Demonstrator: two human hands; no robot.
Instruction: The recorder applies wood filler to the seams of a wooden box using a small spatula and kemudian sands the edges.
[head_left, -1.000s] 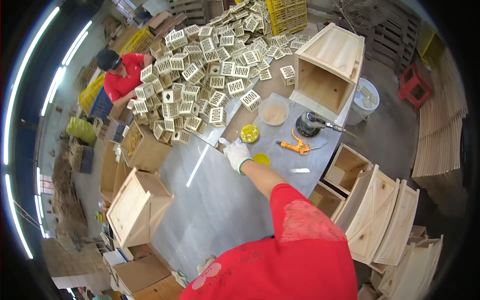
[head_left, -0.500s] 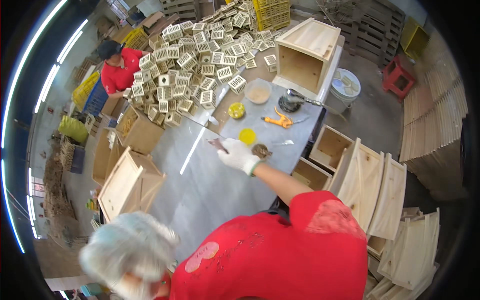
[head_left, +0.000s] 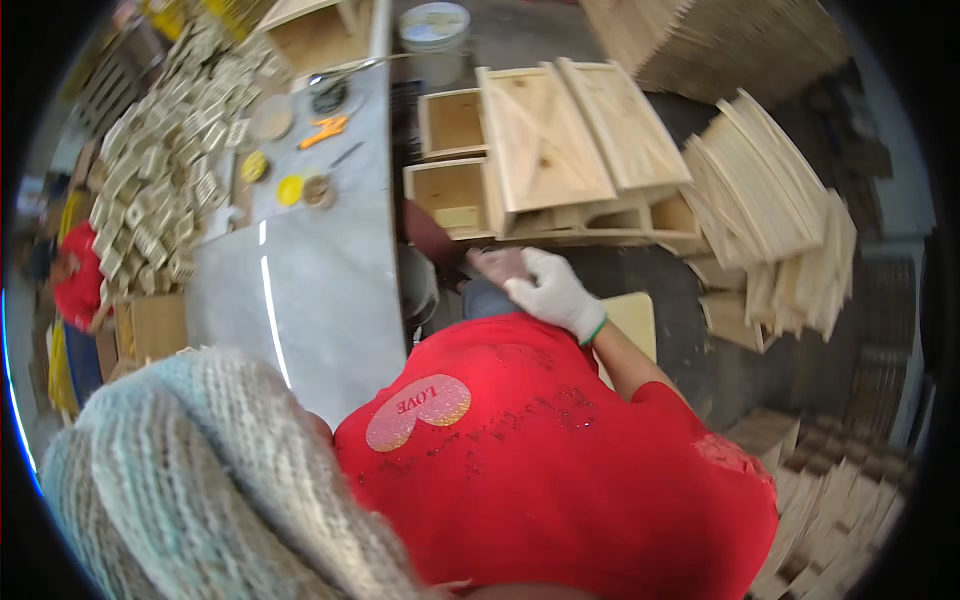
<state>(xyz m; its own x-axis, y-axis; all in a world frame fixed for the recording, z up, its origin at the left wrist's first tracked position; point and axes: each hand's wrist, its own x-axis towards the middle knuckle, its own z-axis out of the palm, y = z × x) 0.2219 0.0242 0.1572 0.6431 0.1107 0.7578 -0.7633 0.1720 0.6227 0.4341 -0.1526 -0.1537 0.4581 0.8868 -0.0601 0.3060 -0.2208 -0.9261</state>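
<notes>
My right hand [head_left: 560, 295], in a white knitted glove with a green cuff, is closed round a brownish-pink flat piece [head_left: 500, 265], perhaps sandpaper. It is low, over my lap and beside the table's right edge. A dark reddish-brown shape [head_left: 430, 235] is just left of that piece; its kind is unclear. Very large at the lower left is a pale blue-grey knitted surface [head_left: 220, 470], which looks like my gloved left hand raised close to the camera. Its fingertips are hidden, so I cannot see what it touches.
The grey table [head_left: 290, 330] carries a yellow lid [head_left: 290, 190], a small round tub [head_left: 318, 192] and an orange-handled tool [head_left: 323, 132]. A heap of small slatted wooden boxes [head_left: 150, 190] lies beyond. Wooden crates [head_left: 545, 140] and panels [head_left: 770, 220] stand right; a person [head_left: 78, 275] is far left.
My view has swung to the right, over the stacked crates. The right hand has drawn back from above the table to my lap, still holding the brownish-pink piece. The knitted surface looms larger.
</notes>
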